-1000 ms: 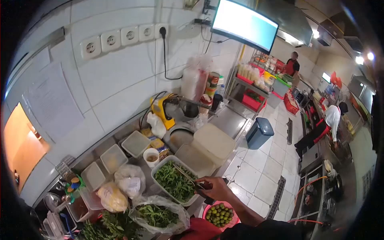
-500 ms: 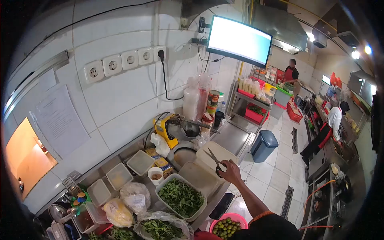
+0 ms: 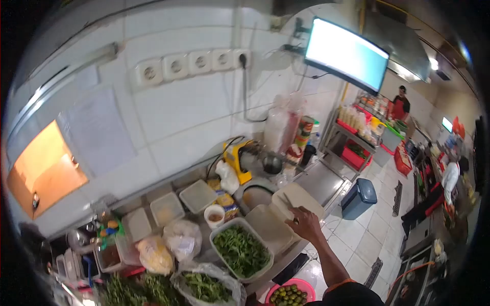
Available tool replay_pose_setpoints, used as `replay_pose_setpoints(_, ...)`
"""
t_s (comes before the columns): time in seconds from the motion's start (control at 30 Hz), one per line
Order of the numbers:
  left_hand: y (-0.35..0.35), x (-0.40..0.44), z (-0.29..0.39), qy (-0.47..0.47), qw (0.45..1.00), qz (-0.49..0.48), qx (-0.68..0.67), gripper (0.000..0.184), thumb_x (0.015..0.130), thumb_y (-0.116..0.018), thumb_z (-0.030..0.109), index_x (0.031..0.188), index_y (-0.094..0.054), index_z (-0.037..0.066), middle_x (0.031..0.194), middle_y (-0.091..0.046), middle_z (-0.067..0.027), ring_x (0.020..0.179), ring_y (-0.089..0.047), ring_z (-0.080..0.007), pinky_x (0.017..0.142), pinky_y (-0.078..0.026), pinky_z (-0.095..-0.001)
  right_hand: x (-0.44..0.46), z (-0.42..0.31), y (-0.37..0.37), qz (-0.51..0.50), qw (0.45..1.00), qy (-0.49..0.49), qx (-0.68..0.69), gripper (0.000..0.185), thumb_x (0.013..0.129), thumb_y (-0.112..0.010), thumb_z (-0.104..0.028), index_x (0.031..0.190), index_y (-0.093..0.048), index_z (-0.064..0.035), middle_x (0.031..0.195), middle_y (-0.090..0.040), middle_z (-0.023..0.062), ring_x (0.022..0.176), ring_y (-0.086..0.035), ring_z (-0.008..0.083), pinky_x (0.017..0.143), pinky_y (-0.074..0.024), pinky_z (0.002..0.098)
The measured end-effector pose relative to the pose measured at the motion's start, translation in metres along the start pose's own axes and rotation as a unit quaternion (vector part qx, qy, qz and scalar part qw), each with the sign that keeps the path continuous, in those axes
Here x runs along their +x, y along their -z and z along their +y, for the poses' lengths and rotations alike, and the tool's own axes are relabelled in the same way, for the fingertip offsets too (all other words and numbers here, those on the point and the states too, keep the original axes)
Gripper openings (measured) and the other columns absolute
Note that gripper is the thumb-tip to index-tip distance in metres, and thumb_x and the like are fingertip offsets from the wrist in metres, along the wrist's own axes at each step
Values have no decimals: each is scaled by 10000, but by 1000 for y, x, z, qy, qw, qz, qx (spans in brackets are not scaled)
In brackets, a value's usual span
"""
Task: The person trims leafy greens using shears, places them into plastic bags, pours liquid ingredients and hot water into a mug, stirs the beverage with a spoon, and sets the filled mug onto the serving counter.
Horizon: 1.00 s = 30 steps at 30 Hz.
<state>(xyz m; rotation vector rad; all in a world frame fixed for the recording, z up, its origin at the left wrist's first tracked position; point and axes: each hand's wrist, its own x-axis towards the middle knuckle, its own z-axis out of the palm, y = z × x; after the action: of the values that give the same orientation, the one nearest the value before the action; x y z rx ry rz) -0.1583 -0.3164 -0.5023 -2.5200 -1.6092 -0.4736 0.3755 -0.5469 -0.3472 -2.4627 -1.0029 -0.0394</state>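
- Scissors [image 3: 287, 200] over a pale board [image 3: 305, 196], blades pointing away from the right hand [image 3: 307, 224] at their handles; whether it clasps them, I cannot tell.
- Leafy greens [image 3: 241, 251] in a tub [image 3: 270, 263], left of the hand.
- Pink bowl [image 3: 312, 290] below the hand.

The right hand [image 3: 306, 224] covers most of the handles of the scissors [image 3: 287, 200], and their blades are blurred — from here I can't tell whether they are parted. Print on the pale paper sheet [image 3: 102, 127] is too soft to read. The bottom edge cuts off the pink bowl [image 3: 310, 289], the bag of leaves [image 3: 236, 288] and the loose greens [image 3: 155, 290] — partly lost in shadow.
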Motion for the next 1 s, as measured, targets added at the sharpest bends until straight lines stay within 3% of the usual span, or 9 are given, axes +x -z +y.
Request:
replay_pose_setpoints(0.03, -24, -9, -18, -90, 987, 115, -71, 245, 927, -552, 234, 1053, -681, 68, 785, -629, -83, 713, -559, -206, 823, -457, -412, -4, -19, 2, -19, 1000, 11, 1, 450, 772, -722, -277, 1161, -606, -81, 996, -633, 156, 907, -636, 297, 771, -506, 410)
replay_pose_setpoints(0.1, -15, 6, -11, -5, 997, 5, -75, 198, 772, -638, 135, 947, -617, 46, 878, -588, -177, 963, -576, -356, 805, -425, -588, -12, -57, 3, 7, 989, 128, 77, 451, 784, -724, -262, 1180, -595, -90, 999, -630, 144, 903, -637, 295, 765, -511, 399)
replay_pose_setpoints(0.17, 11, 11, 3, -40, 998, 3, -47, 64, 661, -600, 77, 652, -551, 38, 851, -557, -176, 759, -548, -360, 596, -406, -456, -32, -102, 2, -31, 976, 184, 115, 462, 769, -745, -226, 1179, -594, -75, 997, -638, 140, 906, -640, 279, 773, -510, 375)
replay_pose_setpoints(0.27, 54, 9, 2, 77, 929, -27, -362, 149, 761, -662, 157, 807, -658, 16, 912, -613, -182, 853, -586, -336, 733, -459, -418, -74, -179, -8, -71, 950, 245, 182, 464, 733, -775, -169, 1152, -611, -55, 982, -653, 139, 899, -645, 262, 784, -503, 356)
replay_pose_setpoints(0.3, 63, -3, -14, -46, 964, 21, -261, 165, 737, -697, 166, 848, -685, 45, 988, -627, -172, 937, -602, -326, 804, -480, -418, -92, -208, -13, -111, 935, 269, 203, 457, 716, -786, -146, 1132, -624, -48, 975, -660, 139, 897, -648, 258, 789, -501, 353)
replay_pose_setpoints(0.47, 130, -89, -104, 113, 912, 12, -394, 453, 729, -701, 80, 1173, -637, 144, 1061, -617, -149, 1001, -587, -322, 841, -489, -404, -207, -329, -76, -325, 816, 389, 278, 253, 700, -790, -115, 912, -686, -25, 909, -680, 122, 880, -663, 241, 764, -516, 350)
replay_pose_setpoints(0.53, 146, -142, -156, 78, 917, 49, -388, 572, 760, -678, 73, 1308, -539, 161, 1066, -606, -145, 930, -597, -325, 825, -489, -403, -264, -378, -117, -401, 759, 440, 262, 237, 716, -782, -132, 898, -680, -22, 905, -677, 123, 862, -662, 249, 742, -514, 342)
replay_pose_setpoints(0.77, 142, -348, -292, 346, 823, 36, -448, 304, 773, -743, 159, 1055, -669, 74, 920, -635, -118, 819, -632, -246, 712, -521, -337, -444, -517, -240, -594, 578, 545, 129, 146, 784, -711, -98, 888, -677, -1, 820, -653, 101, 752, -651, 199, 662, -505, 292)
replay_pose_setpoints(1.0, 91, -508, -352, 639, 647, 92, -407, 357, 805, -696, 89, 1155, -631, 70, 987, -580, -86, 751, -588, -159, 600, -494, -266, -559, -600, -463, -660, 599, 428, 152, 139, 887, -605, -117, 920, -662, 5, 727, -638, 75, 628, -582, 103, 580, -466, 263)
